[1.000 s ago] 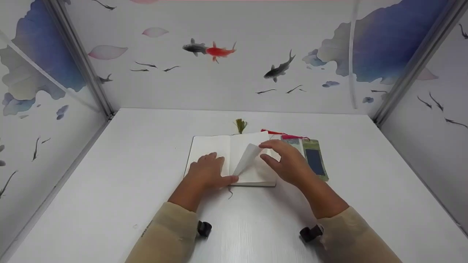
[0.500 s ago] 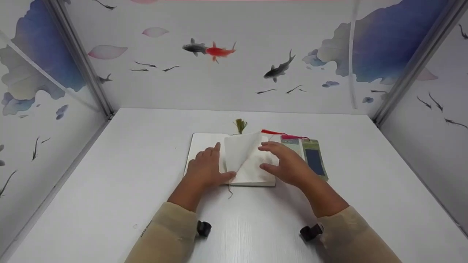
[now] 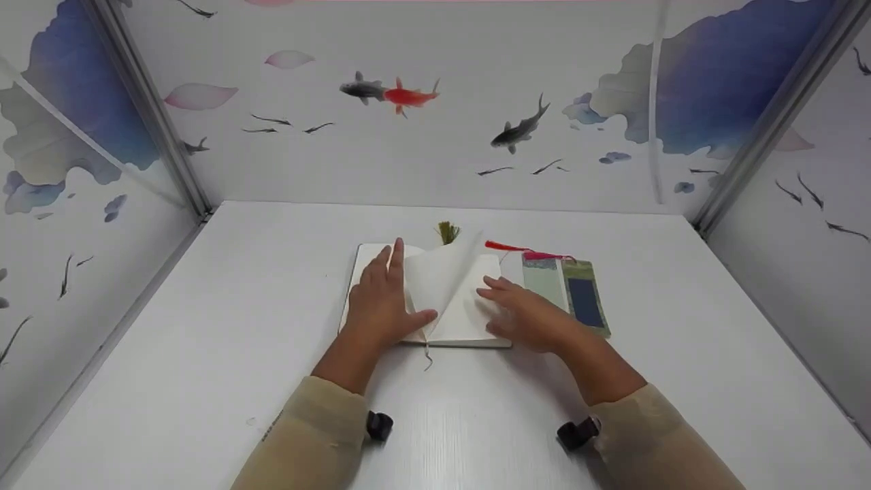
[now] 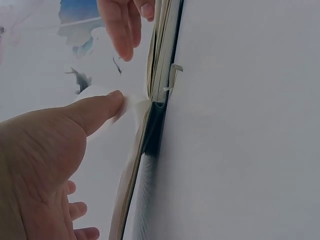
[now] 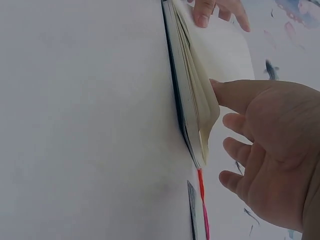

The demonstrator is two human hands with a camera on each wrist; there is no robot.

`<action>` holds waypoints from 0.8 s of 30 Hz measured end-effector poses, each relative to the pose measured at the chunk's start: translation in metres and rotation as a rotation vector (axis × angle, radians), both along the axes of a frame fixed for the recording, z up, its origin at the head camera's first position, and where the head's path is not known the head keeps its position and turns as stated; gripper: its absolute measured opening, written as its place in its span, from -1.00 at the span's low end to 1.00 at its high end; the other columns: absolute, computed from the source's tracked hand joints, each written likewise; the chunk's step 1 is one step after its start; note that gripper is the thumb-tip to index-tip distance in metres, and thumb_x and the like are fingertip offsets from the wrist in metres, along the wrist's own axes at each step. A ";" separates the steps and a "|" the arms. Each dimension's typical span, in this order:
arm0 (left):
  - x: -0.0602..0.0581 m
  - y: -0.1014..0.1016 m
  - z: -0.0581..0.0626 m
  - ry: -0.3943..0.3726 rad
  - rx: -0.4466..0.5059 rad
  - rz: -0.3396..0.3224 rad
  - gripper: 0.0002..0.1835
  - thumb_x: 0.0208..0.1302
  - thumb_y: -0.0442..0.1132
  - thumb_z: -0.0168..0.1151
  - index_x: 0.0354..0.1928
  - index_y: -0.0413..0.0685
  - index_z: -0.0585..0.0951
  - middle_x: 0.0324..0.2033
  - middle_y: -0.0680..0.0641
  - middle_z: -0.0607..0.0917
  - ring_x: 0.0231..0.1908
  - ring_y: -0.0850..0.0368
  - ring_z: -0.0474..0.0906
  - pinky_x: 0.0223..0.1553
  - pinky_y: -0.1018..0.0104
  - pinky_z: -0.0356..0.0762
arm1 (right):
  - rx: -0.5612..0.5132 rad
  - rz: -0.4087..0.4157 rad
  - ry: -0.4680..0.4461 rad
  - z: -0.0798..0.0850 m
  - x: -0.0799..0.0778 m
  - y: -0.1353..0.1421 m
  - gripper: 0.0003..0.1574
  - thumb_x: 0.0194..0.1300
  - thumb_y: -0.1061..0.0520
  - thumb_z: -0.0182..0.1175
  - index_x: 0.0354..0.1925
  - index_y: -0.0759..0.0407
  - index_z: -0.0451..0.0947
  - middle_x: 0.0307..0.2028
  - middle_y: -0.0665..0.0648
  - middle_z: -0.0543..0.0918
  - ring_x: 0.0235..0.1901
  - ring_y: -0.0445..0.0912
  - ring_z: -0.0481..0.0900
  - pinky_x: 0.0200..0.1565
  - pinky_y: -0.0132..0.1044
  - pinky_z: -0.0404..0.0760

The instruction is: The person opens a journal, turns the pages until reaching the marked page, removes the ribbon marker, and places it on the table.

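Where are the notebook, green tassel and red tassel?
Notebook (image 3: pixel 435 282), head view, on its raised page.
Green tassel (image 3: pixel 448 233), head view, middle of its strands.
Red tassel (image 3: pixel 504 246), head view, middle of its strands.

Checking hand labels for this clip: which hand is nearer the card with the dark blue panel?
Right. The right hand is at the right side of the open notebook, the side next to the card; the left hand is farther off, at the notebook's left side.

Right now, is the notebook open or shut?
Open: the notebook lies spread on the table, with a page raised near its middle.
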State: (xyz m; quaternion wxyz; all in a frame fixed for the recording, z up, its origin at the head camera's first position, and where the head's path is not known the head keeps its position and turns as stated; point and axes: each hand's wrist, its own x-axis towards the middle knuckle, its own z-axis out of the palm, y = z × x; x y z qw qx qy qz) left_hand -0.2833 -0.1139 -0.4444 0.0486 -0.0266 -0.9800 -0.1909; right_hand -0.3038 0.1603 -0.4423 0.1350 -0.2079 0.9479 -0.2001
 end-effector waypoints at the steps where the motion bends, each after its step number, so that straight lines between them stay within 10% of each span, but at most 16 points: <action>1: 0.001 0.000 0.001 0.005 -0.008 -0.008 0.45 0.16 0.37 0.52 0.76 0.21 -0.32 0.74 -0.13 -0.04 0.70 -0.20 0.02 0.55 -0.29 0.32 | 0.009 0.001 -0.006 0.000 0.000 0.000 -0.09 0.50 -0.11 0.35 0.67 -0.27 0.23 0.73 -0.09 0.09 0.76 0.08 -0.06 0.66 0.25 0.13; 24: 0.000 0.003 0.002 0.023 -0.124 -0.146 -0.05 0.40 0.08 0.42 0.70 0.56 0.11 0.77 0.07 -0.14 0.76 -0.14 -0.27 0.67 -0.34 -0.05 | 0.078 0.045 -0.086 -0.008 0.002 0.002 -0.09 0.54 -0.21 0.26 0.69 -0.23 0.16 0.73 -0.09 0.08 0.77 0.03 -0.17 0.68 0.23 0.03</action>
